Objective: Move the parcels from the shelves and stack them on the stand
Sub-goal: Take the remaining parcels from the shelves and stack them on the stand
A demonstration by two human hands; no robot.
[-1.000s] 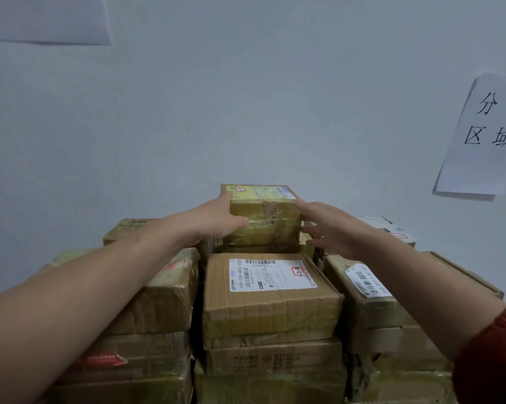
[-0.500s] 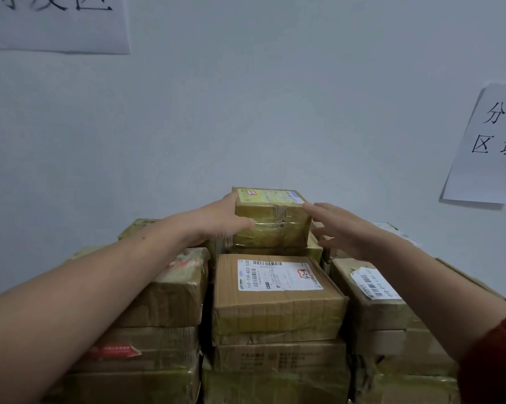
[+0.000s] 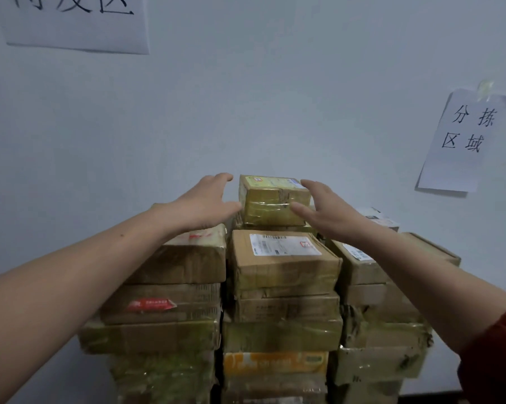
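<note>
A small parcel point(image 3: 270, 207) wrapped in yellowish tape, with a label on top, sits on the highest point of a tall stack of cardboard parcels point(image 3: 283, 310) against the wall. My left hand point(image 3: 205, 204) hovers just left of it with fingers spread, its thumb tip close to the parcel's left face. My right hand point(image 3: 326, 212) is at the parcel's right side with straight fingers, the thumb lying across its front right corner. Neither hand grips the parcel. A flat box with a white shipping label point(image 3: 285, 262) lies directly below and in front of it.
The stack is three columns wide, with a red-stickered box point(image 3: 161, 303) on the left and labelled boxes point(image 3: 359, 265) on the right. A pale wall stands right behind, with one paper sign point(image 3: 467, 141) at right and another point(image 3: 74, 21) at top left.
My left hand has come off the small parcel's left side and spread open. My right hand moved in closer to the parcel's right side. The parcel stays where it was.
</note>
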